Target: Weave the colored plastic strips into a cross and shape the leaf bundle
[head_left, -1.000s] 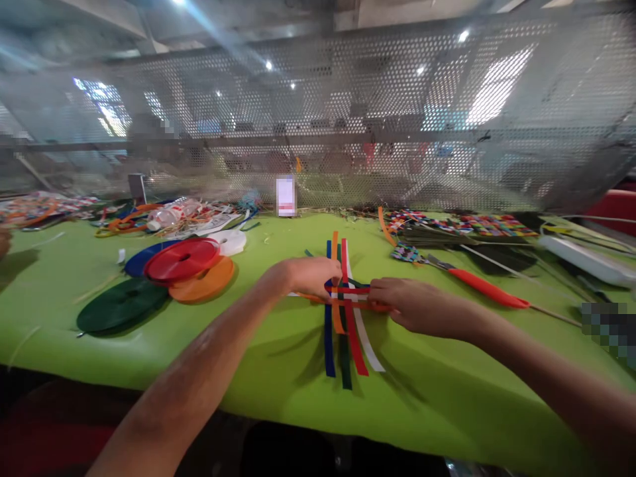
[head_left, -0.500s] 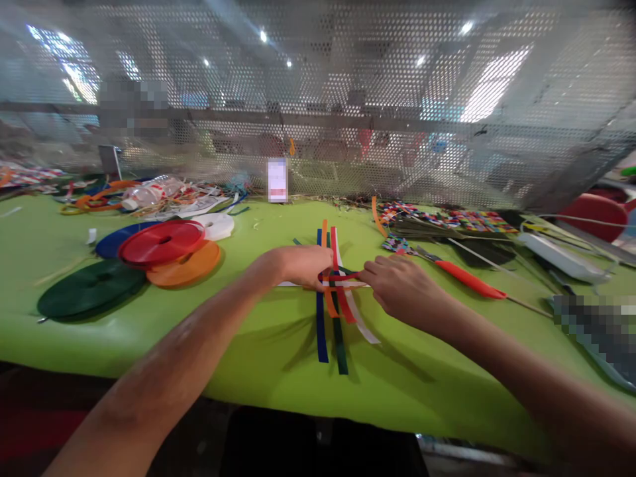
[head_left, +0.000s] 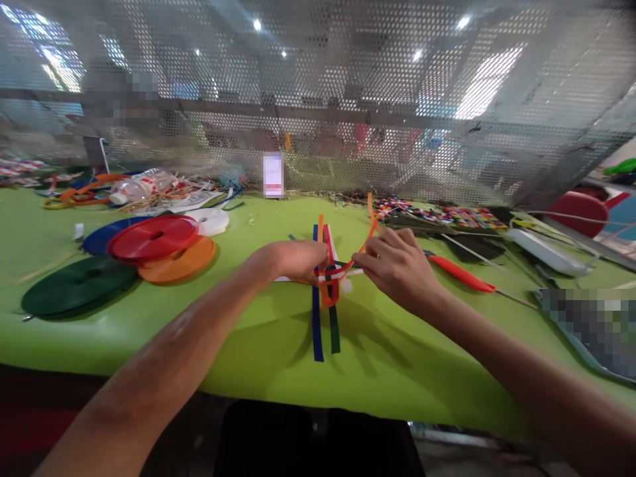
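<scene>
On the green table (head_left: 258,344) lies a small weave of coloured strips (head_left: 325,291): blue, green, red, orange and white. My left hand (head_left: 295,260) rests on the crossing with its fingers curled, pinning the strips down. My right hand (head_left: 397,265) pinches an orange strip (head_left: 365,238) that arcs up from the weave. The blue and green strips trail toward me; the near ends of the red, orange and white ones are folded up at the crossing.
Flat rolls of strap in red (head_left: 152,237), orange (head_left: 179,260), dark green (head_left: 77,286), blue and white sit at the left. Red-handled scissors (head_left: 460,273) and woven colourful mats (head_left: 447,215) lie at the right. A perforated metal screen (head_left: 318,99) stands behind the table.
My right hand has lifted an orange strip up from the weave into an arc. The near ends of the red, orange and white strips have been folded up at the crossing.
</scene>
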Demonstrator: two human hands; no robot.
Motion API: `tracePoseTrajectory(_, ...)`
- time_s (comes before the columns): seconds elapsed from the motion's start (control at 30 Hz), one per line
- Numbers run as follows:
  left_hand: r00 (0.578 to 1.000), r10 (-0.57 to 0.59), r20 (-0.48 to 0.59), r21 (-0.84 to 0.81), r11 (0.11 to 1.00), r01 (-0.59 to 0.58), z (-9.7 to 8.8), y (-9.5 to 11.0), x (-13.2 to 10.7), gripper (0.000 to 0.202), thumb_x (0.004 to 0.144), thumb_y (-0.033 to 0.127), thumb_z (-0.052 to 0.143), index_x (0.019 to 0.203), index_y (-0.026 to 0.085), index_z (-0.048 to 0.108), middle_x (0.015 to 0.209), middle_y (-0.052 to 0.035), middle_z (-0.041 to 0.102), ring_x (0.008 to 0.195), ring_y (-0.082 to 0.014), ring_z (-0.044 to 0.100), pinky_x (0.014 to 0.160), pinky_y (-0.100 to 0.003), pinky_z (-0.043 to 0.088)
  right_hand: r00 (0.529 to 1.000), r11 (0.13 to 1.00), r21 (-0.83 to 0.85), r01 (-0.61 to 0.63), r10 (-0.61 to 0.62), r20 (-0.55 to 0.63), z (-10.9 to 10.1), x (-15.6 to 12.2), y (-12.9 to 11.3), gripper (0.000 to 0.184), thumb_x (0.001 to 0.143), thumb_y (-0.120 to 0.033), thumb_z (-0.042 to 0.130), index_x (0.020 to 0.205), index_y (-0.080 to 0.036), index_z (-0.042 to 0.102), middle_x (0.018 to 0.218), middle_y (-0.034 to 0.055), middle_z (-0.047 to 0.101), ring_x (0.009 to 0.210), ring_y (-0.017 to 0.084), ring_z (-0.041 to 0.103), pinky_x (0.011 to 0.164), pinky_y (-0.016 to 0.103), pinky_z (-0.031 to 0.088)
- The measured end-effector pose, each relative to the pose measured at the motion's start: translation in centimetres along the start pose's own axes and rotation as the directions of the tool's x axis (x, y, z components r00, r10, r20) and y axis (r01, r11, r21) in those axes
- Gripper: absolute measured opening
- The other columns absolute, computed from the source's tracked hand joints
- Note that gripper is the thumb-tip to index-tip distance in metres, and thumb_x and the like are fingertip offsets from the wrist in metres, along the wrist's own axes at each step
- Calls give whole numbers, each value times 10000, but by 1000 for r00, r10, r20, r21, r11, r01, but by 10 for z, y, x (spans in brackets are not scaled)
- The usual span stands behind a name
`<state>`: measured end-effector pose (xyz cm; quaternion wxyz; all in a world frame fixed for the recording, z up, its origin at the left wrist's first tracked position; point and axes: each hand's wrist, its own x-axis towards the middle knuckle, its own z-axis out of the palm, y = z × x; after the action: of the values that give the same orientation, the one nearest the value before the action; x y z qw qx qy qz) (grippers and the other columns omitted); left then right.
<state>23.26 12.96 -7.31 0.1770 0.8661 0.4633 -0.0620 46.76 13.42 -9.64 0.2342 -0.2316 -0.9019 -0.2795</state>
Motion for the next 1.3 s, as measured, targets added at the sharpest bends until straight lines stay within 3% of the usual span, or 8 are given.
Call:
tracePoseTrajectory(0.3,984,153,-93,88,986,-145,4,-5,2,126,826,267,716,881,161,675,1028,-41,664,990,-173,598,880,-218,433,994,899,429,86,-104,17,5,-2,-5,299,996,-112,429,997,-140,727,1008,111,733,904,212,616,791,345,458)
tracePoseTrajectory(0.53,999,20,-44,22,1000,-19,-2,-3,-2,210,816,352,707,933,178,690,984,-45,691,891,-180,616,783,-236,454,999,960,279,-21,13,31,0,-1,0,262,1007,-215,499,918,-163,740,889,106,663,869,235,548,756,361,446)
tracePoseTrajectory(0.67,992,76,-104,-85,993,-85,-7,-1,-3,222,911,348,560,921,175,700,936,-43,713,814,-173,615,754,-263,474,985,974,201,-103,128,-117,-2,-1,3,217,991,-271,553,904,-190,735,964,118,639,951,268,517,812,402,440)
tracePoseTrajectory(0.87,980,140,-139,-97,983,-154,-11,-7,0,259,953,298,516,1132,190,669,1033,-47,724,945,-184,622,864,-285,503,945,916,342,-210,280,-168,0,0,11,140,979,-247,557,923,-213,680,1028,108,668,1022,271,558,884,427,424)
tracePoseTrajectory(1.03,987,61,-148,-4,998,-62,-9,-15,1,273,881,183,615,1150,156,655,1188,-99,665,1068,-208,623,939,-286,474,989,935,323,-144,127,72,4,-1,14,175,975,-224,540,875,-190,680,938,85,717,977,253,583,923,424,362)
tracePoseTrajectory(1.13,994,6,-113,99,995,5,-4,-18,6,344,885,185,635,1227,152,626,1234,-106,618,1131,-215,598,992,-285,449,973,955,276,-108,44,229,7,-4,12,194,962,-187,530,879,-186,704,974,83,735,1067,277,577,1046,498,274)
tracePoseTrajectory(1.23,992,2,-129,126,992,14,1,-21,10,373,928,255,621,1277,127,598,1282,-135,562,1178,-228,570,1016,-290,437,960,956,275,-102,22,280,6,-5,8,210,955,-177,526,879,-186,722,977,77,739,1103,285,578,1124,556,180)
tracePoseTrajectory(1.3,988,6,-153,138,990,16,3,-22,12,403,939,292,622,1304,127,583,1328,-151,530,1248,-249,524,1058,-315,411,960,953,285,-101,19,279,3,-3,5,211,948,-162,524,906,-179,730,992,85,735,1087,280,587,1134,546,207)
